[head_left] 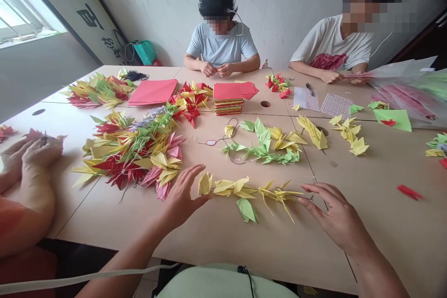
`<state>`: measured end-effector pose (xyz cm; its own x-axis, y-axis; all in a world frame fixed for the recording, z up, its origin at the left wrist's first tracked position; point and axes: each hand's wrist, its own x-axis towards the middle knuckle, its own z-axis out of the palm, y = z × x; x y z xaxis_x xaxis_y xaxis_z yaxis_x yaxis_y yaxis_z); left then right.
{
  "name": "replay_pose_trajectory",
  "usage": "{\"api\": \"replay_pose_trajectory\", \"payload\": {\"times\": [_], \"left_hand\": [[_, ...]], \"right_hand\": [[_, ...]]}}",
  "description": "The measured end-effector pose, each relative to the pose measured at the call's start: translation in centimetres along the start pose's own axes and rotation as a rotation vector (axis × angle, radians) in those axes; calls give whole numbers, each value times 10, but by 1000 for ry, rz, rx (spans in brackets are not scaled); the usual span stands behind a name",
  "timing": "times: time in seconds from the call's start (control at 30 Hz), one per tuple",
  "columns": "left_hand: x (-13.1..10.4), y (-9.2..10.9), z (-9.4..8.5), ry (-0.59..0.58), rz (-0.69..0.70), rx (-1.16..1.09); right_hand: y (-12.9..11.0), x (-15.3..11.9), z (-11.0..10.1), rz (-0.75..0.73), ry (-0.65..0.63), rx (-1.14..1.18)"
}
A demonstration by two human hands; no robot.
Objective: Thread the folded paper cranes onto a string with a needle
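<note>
A row of yellow folded paper cranes (232,187) lies on a dark string across the table in front of me. At its left end, my left hand (185,198) is open, thumb and fingers spread beside the last yellow crane (205,183). My right hand (337,209) is at the other end, thumb and fingers apart around the string's tip, with no visible grip on it. Just below the row lies a single green folded piece (247,210). Beyond it, a curved strand of green and yellow cranes (268,154) rests on the table.
A large heap of mixed paper cranes (129,149) lies left. Stacked coloured paper (228,104) and red sheets (153,91) are farther back. Yellow strands (312,133) lie right, near a red piece (409,192). Two people sit opposite; another person's hands (38,151) work at left.
</note>
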<state>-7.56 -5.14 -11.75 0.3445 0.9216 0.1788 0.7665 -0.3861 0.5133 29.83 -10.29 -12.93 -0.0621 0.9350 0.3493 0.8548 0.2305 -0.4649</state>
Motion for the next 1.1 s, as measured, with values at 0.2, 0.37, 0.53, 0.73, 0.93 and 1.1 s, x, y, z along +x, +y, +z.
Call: {"api": "replay_pose_trajectory", "payload": {"times": [0.2,0.37,0.53,0.73,0.93,1.1], "left_hand": [[-15,-14,17,-33,-113,14],[-3,-17,28,-45,-91,-15],[-3,-23,28,-39,-79,-28],[-5,-22,26,-15,-98,-11],[-2,-25,19,0,-97,41],[-1,-18,14,-9,-51,113]], "right_hand": [[13,-18,11,61,-81,39],[7,-13,21,74,-140,99],[4,-9,23,79,-143,137],[2,-1,28,74,-124,164],[7,0,33,60,-87,169],[8,0,35,56,-77,169]]}}
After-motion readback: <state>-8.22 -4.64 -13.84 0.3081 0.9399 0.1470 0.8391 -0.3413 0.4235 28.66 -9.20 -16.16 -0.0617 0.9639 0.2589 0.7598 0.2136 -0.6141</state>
